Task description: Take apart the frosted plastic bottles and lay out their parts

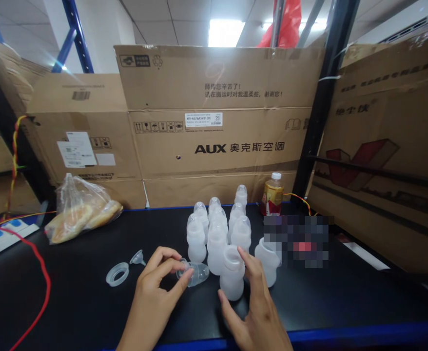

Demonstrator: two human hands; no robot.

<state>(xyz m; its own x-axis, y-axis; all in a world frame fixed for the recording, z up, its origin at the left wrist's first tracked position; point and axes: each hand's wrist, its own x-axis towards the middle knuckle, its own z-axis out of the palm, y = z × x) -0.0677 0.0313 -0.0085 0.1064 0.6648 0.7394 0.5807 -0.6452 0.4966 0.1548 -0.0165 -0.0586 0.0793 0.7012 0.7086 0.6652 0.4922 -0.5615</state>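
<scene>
My left hand [161, 280] pinches the near end of a clear plastic bottle cover [198, 274] that lies on its side on the black tabletop. My right hand [254, 287] curls round an uncapped, frosted white baby bottle [232, 280], thumb low on its left and index finger by the rim. A second open baby bottle [268, 261] stands just to the right, partly behind my fingers. On the left lie a translucent collar ring [117, 274] and a small clear nipple [138, 258]. Several capped baby bottles [217, 243] stand grouped behind my hands.
A bag of bread [84, 212] sits at the back left, near a power strip [7, 234] and a red cable [42, 273]. A drink bottle [272, 195] stands at the back right beside a blurred patch. Cardboard [217, 126] walls the table's back.
</scene>
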